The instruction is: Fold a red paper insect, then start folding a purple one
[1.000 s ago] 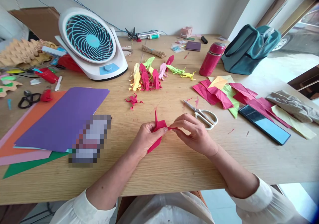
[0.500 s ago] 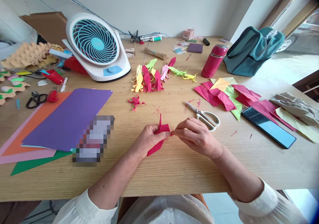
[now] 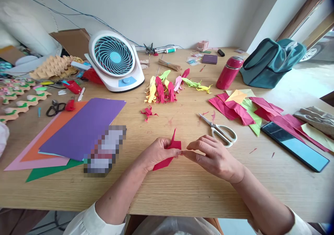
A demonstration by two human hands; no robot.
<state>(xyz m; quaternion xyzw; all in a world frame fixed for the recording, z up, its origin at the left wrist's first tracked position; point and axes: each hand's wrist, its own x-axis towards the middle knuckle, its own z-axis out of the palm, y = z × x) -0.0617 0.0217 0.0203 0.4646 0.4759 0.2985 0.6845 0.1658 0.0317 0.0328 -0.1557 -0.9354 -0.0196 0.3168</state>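
A folded red paper piece (image 3: 169,155) sits between my hands just above the wooden table (image 3: 182,186). My left hand (image 3: 156,153) grips its body, fingers wrapped round it, with one point sticking up and another slanting down. My right hand (image 3: 210,155) pinches the tip at the piece's right side with thumb and forefinger. White-handled scissors (image 3: 220,130) lie just beyond my right hand. A small red folded figure (image 3: 148,112) lies further back.
A pile of folded paper figures (image 3: 167,87) lies mid-table, with a desk fan (image 3: 114,61) to the left. Purple and orange sheets (image 3: 78,127) lie at left, loose red and green papers (image 3: 242,106) and a phone (image 3: 296,145) at right. Red flask (image 3: 229,72) and teal bag (image 3: 271,62) stand behind.
The view has tilted up and shifted, so everything sits lower and to the right. My right fingers slid in along the red paper's tip, closer to my left hand.
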